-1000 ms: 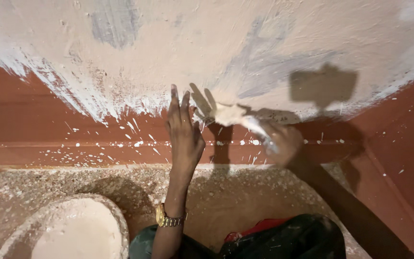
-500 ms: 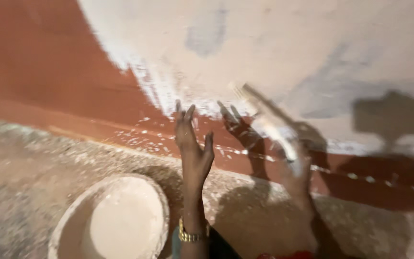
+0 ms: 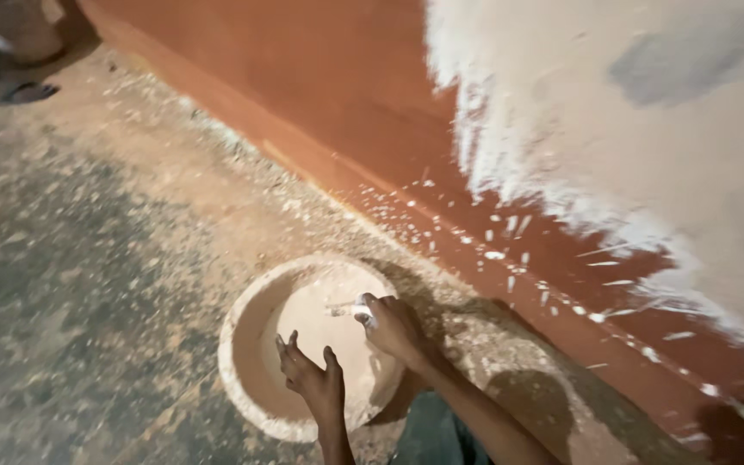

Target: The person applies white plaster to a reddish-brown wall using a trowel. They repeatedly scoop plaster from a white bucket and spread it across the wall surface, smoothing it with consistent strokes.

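Note:
A round pan [image 3: 251, 379] of pale plaster mix sits on the ground in front of me. My right hand [image 3: 393, 327] grips a small plaster-coated tool [image 3: 346, 307] whose tip reaches over the mix inside the pan. My left hand [image 3: 310, 381] hovers over the pan's near side, fingers spread, holding nothing. Above and to the right rises the reddish-brown wall [image 3: 320, 95], its upper right part covered with whitish plaster [image 3: 647, 112] that ends in a ragged edge.
White splashes [image 3: 492, 250] dot the wall's lower band. The gritty ground [image 3: 88, 258] stretches to the left. At the far top left lie a sandal [image 3: 27, 90] and a dark shape. My knee [image 3: 428, 430] is just behind the pan.
Both hands dropped from the wall down to the pan. The view swung left and down, so the pan is now central and the plastered area sits at the upper right.

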A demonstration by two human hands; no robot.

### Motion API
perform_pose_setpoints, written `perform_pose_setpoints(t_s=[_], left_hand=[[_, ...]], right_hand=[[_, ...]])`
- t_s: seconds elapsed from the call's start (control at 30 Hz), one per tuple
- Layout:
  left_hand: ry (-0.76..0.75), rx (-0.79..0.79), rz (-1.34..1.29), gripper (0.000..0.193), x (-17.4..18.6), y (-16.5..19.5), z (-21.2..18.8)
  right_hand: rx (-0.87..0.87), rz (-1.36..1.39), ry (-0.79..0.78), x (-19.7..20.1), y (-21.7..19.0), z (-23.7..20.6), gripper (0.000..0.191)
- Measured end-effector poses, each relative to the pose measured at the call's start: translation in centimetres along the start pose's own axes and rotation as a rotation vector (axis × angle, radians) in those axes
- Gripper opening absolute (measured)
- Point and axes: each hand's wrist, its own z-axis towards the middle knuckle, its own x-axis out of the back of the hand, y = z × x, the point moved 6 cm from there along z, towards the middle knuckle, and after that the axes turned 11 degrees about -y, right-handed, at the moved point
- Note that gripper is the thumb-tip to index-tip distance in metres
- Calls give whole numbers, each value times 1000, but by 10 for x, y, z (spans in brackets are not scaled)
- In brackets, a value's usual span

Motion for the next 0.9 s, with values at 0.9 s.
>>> perform_pose_setpoints(t_s=[0.9], left_hand=[[-148,98,-51,67,-14,-65,8]], right_hand=[[156,-261,-252,-99,-9,42,51]])
